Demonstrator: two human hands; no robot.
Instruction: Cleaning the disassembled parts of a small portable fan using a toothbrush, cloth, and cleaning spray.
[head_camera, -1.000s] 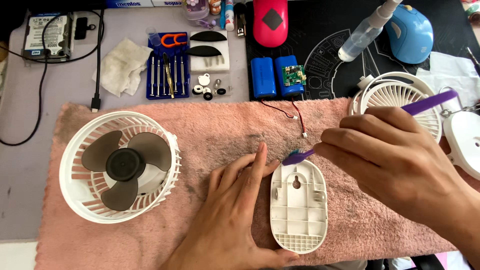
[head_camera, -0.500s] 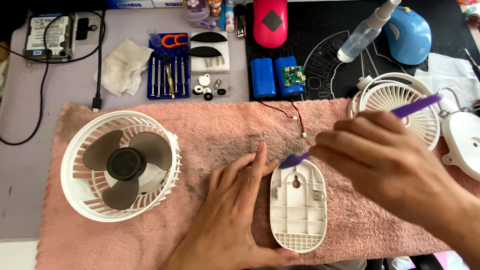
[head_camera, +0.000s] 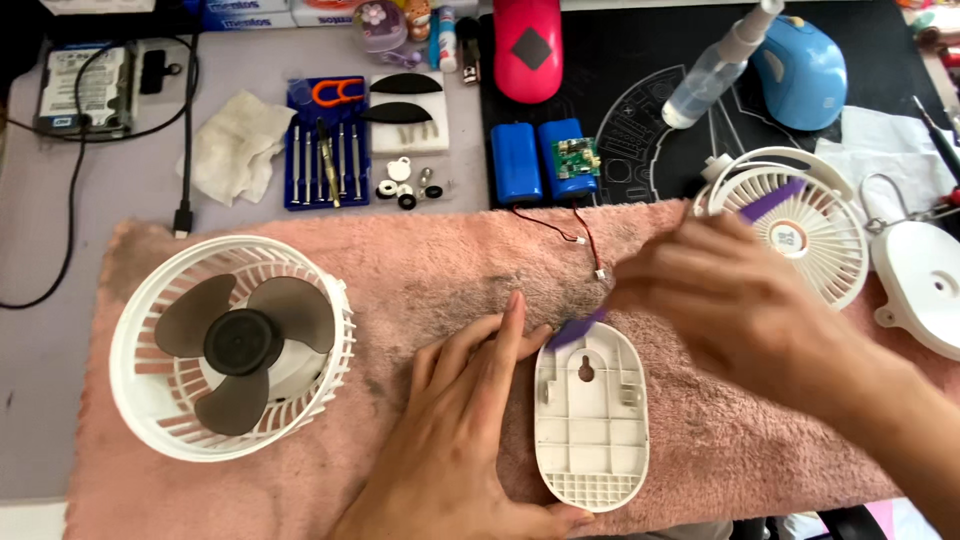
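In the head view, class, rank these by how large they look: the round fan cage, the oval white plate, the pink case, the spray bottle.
1. round fan cage
2. oval white plate
3. pink case, partly cut off by the frame
4. spray bottle

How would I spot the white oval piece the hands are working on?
Find the pink towel spread across the desk, with a round white fan at one end. Near its front edge lies the white oval cover, steadied by the left hand. Unlike the round fan parts, it is flat, ribbed inside, with a keyhole slot.
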